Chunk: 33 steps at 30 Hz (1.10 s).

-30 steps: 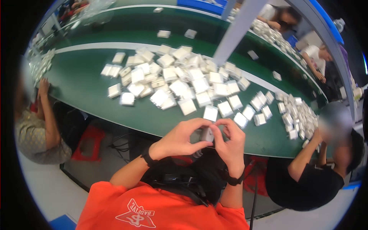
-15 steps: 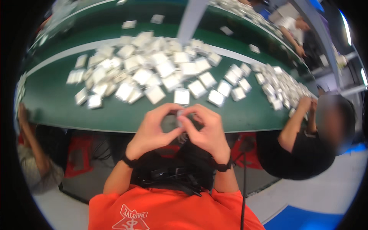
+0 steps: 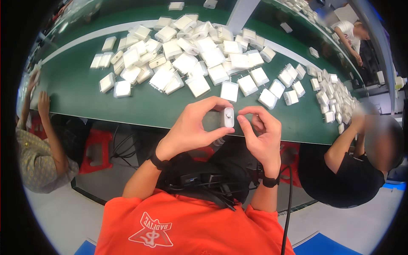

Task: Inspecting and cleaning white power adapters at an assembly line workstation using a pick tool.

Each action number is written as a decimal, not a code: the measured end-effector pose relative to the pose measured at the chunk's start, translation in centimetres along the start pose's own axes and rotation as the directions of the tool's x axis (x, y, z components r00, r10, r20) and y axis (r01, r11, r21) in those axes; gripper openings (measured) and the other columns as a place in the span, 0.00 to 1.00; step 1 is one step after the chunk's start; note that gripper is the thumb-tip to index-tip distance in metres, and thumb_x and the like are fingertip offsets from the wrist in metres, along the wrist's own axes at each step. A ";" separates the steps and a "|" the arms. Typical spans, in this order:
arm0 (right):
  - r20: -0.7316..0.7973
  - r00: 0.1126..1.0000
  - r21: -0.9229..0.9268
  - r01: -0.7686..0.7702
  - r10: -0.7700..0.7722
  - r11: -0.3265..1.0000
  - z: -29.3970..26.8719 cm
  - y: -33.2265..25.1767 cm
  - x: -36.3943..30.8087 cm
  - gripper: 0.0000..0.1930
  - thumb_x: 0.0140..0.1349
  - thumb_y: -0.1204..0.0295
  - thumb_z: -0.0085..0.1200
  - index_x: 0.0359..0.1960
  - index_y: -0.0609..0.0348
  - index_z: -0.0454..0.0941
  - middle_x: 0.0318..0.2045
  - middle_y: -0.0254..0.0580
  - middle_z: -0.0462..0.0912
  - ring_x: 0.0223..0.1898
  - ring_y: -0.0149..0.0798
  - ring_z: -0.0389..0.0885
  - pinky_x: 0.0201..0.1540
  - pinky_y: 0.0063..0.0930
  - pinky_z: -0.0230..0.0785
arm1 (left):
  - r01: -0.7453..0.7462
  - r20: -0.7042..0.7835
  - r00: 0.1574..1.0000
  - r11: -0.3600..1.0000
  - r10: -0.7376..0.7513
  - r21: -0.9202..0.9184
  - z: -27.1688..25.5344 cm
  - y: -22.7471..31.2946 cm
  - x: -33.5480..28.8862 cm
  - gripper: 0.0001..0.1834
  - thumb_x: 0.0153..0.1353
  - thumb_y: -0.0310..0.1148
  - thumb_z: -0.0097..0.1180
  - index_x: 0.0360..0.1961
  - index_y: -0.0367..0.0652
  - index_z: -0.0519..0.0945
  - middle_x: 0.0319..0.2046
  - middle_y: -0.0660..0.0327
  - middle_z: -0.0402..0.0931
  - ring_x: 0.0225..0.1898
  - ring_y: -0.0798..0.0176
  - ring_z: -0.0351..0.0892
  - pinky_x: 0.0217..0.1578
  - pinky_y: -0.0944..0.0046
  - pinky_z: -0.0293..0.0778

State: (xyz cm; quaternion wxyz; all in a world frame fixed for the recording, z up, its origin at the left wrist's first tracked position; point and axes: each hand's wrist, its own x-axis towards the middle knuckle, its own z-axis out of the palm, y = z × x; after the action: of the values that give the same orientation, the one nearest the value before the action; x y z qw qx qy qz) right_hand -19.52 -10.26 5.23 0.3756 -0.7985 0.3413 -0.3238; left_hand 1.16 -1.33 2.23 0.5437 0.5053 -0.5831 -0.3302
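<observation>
My left hand (image 3: 191, 121) grips a small white charger plug (image 3: 229, 117) between thumb and fingertips, just above the near edge of the green work table (image 3: 85, 106). One narrow end of the plug faces right, with a small dark spot in its middle. Close beside it, my right hand (image 3: 263, 131) is closed in a pinch, apart from the plug. Whether anything thin sits between those fingertips is too small to tell. Beyond my hands lies a heap of white charger plugs (image 3: 187, 61), several with metal prongs showing and clear covering around them.
At the right, a smaller heap of plugs (image 3: 333, 95) lies by a co-worker in black (image 3: 344, 178). Another co-worker's arm (image 3: 51, 131) rests at the left table edge. A grey post (image 3: 244, 15) rises behind the heap. Red stools (image 3: 97, 151) stand below the table.
Both hands were together around the small plug; now the right hand has come away to the right, leaving the plug in the left hand. The view has shifted a little.
</observation>
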 end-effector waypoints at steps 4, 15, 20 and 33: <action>0.024 0.999 0.029 0.034 -0.035 0.999 0.5 0.0 -0.1 0.09 0.64 0.79 0.72 0.45 0.61 0.88 0.23 0.30 0.69 0.22 0.23 0.57 0.26 0.27 0.47 | 0.018 -0.006 1.000 0.999 -0.018 0.040 -0.4 0.0 -0.5 0.27 0.57 0.27 0.80 0.58 0.37 0.85 0.54 0.55 0.89 0.56 0.57 0.90 0.62 0.58 0.82; 0.047 0.993 -0.009 0.113 -0.113 0.994 1.7 -1.2 0.1 0.09 0.62 0.80 0.71 0.43 0.61 0.87 0.27 0.33 0.79 0.21 0.25 0.60 0.25 0.26 0.51 | -0.023 -0.012 1.000 1.000 0.023 0.020 -0.5 -0.4 -0.6 0.25 0.56 0.26 0.79 0.56 0.37 0.86 0.52 0.55 0.89 0.53 0.57 0.90 0.59 0.59 0.82; 0.063 0.990 -0.023 0.130 -0.128 0.991 1.7 -1.5 0.5 0.08 0.63 0.80 0.71 0.42 0.61 0.87 0.23 0.30 0.73 0.21 0.25 0.59 0.25 0.27 0.51 | -0.037 -0.018 0.999 0.999 0.037 -0.004 -0.4 -0.6 -0.7 0.26 0.55 0.26 0.79 0.56 0.37 0.86 0.51 0.55 0.89 0.53 0.56 0.90 0.58 0.59 0.83; 0.038 0.990 0.131 -0.143 0.139 0.981 2.0 -1.3 0.0 0.04 0.67 0.80 0.69 0.41 0.61 0.87 0.20 0.20 0.55 0.23 0.19 0.50 0.27 0.24 0.42 | -0.047 0.005 0.999 0.998 0.047 0.044 -0.7 -0.7 -0.7 0.27 0.55 0.28 0.81 0.56 0.37 0.86 0.50 0.55 0.89 0.50 0.55 0.91 0.55 0.58 0.84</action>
State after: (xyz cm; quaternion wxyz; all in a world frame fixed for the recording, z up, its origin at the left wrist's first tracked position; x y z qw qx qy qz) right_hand -17.59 -8.90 5.25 0.4549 -0.7501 0.3692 -0.3067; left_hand 1.92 -0.79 1.48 0.5392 0.5025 -0.6029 -0.3053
